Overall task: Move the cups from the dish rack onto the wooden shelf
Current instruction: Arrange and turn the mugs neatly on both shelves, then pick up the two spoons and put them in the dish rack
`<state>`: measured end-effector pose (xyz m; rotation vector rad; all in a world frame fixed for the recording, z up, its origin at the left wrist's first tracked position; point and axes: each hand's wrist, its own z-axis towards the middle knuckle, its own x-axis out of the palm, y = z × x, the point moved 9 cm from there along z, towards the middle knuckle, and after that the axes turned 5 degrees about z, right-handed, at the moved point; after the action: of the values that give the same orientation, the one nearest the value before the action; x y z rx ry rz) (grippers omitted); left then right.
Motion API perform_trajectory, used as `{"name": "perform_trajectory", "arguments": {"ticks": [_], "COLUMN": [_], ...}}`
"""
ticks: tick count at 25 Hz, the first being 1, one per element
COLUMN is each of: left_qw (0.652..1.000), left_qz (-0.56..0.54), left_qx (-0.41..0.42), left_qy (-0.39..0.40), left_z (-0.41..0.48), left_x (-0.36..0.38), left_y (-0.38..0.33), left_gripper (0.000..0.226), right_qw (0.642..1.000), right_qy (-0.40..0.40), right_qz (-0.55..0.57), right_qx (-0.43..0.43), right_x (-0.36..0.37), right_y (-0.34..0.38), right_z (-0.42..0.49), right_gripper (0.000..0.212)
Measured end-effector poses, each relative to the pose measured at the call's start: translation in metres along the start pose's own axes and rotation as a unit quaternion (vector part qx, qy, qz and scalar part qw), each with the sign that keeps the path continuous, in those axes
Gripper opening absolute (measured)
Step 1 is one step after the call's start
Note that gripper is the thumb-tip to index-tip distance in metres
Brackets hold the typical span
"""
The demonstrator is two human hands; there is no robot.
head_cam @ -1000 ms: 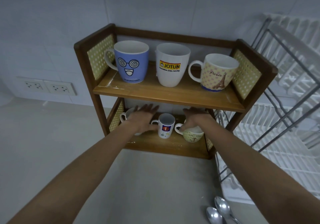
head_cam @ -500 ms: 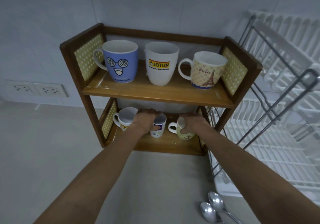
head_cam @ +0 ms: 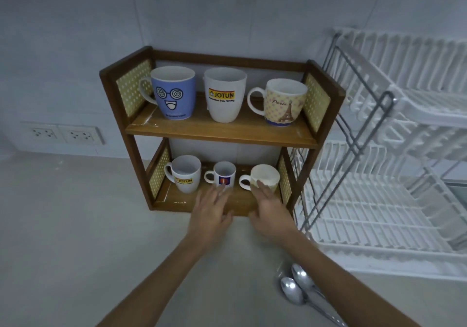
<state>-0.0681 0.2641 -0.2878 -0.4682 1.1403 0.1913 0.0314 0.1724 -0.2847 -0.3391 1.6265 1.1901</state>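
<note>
The wooden shelf (head_cam: 219,134) stands against the wall with two levels. On top stand a blue face mug (head_cam: 174,92), a white Jotun mug (head_cam: 224,94) and a Paris mug (head_cam: 284,103). Below stand a white Jotun cup (head_cam: 185,173), a small white cup (head_cam: 224,173) and a pale green cup (head_cam: 265,176). My left hand (head_cam: 211,211) is open in front of the small cup, holding nothing. My right hand (head_cam: 269,211) is open, fingertips at the green cup's front. The white dish rack (head_cam: 379,200) at the right holds no cups that I can see.
Two metal spoons (head_cam: 297,286) lie on the grey counter beside the rack's front corner. Two wall sockets (head_cam: 63,133) sit at the left, low on the tiled wall. The rack's grey wire frame (head_cam: 353,134) rises close to the shelf's right side.
Both hands have let go of the small cup and the green cup and drawn back out of the lower level. The view has pulled back.
</note>
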Motion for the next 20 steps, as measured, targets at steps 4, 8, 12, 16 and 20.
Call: {"name": "perform_trajectory", "arguments": {"ticks": [4, 8, 12, 16, 20], "left_qw": [0.995, 0.995, 0.998, 0.999, 0.993], "left_qz": [-0.092, -0.098, -0.06, 0.028, 0.088], "left_qx": [-0.026, 0.013, 0.015, -0.013, -0.063], "left_qy": [-0.028, -0.001, 0.01, 0.015, 0.039], "left_z": [-0.078, -0.117, -0.139, -0.152, -0.163], "left_x": [0.017, 0.038, 0.061, 0.078, 0.079], "left_y": [-0.053, -0.131, -0.189, -0.214, -0.221], "left_gripper": [0.038, 0.03, 0.021, 0.029, 0.022], "right_qw": [0.999, 0.998, 0.994, 0.988, 0.988], "right_qy": [0.012, 0.055, 0.099, 0.138, 0.146], "right_qz": [0.033, 0.01, -0.012, -0.064, -0.048], "right_qx": [-0.024, 0.02, 0.044, 0.018, 0.0], "right_x": [-0.001, -0.011, -0.013, -0.003, 0.002], "right_y": [-0.026, -0.081, -0.135, -0.165, -0.165], "right_z": [-0.074, -0.124, -0.161, -0.177, -0.176], "right_gripper": [0.044, 0.027, 0.034, 0.025, 0.017]}}
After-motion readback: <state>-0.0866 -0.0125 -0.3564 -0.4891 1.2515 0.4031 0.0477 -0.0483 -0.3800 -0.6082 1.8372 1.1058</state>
